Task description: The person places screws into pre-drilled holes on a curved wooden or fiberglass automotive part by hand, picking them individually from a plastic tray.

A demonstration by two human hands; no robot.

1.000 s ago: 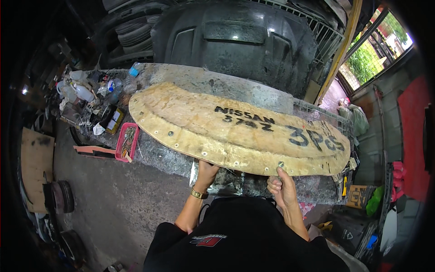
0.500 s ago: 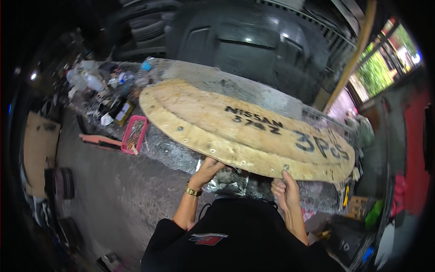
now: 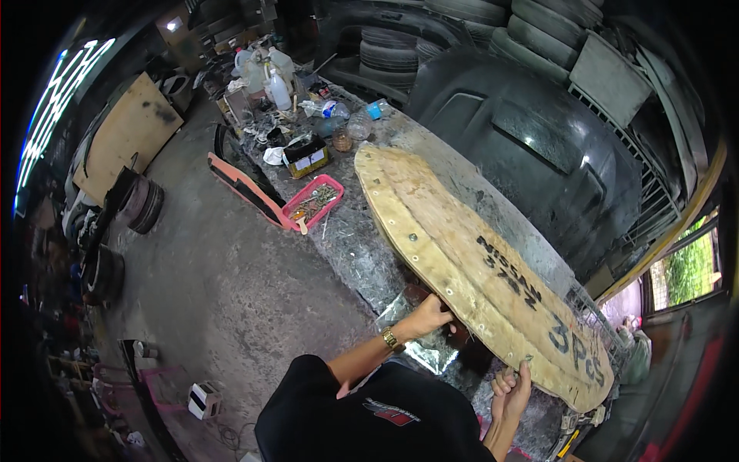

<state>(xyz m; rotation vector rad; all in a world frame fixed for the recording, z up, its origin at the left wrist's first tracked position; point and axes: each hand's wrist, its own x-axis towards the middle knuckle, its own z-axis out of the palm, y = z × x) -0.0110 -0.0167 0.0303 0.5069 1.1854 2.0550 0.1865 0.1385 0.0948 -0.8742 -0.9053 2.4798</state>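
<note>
A long, pale wooden mould panel (image 3: 454, 246) with a curved rim, small holes, bolts and black hand lettering lies slanted along a grimy workbench (image 3: 508, 239). My left hand (image 3: 427, 316) reaches to its near edge, fingers bent at the underside and partly hidden; what they grip is unclear. My right hand (image 3: 509, 393) is closed lower down the same edge, thumb pointing up at a bolt (image 3: 527, 358); what its curled fingers hold is hidden. A crumpled, shiny sheet (image 3: 423, 358) lies below the panel edge by my left hand.
A pink tray of hardware (image 3: 312, 200), bottles (image 3: 279, 88) and cans crowd the bench's far end. A dark car hood (image 3: 523, 146) and stacked tyres (image 3: 539, 35) stand behind it. Boards (image 3: 127, 135), wheels (image 3: 142, 204) and clutter line the left wall. A bright opening is at right.
The view has swung left, so the bench and panel now run diagonally and more of the left side shows. My hands remain at the panel's near edge.
</note>
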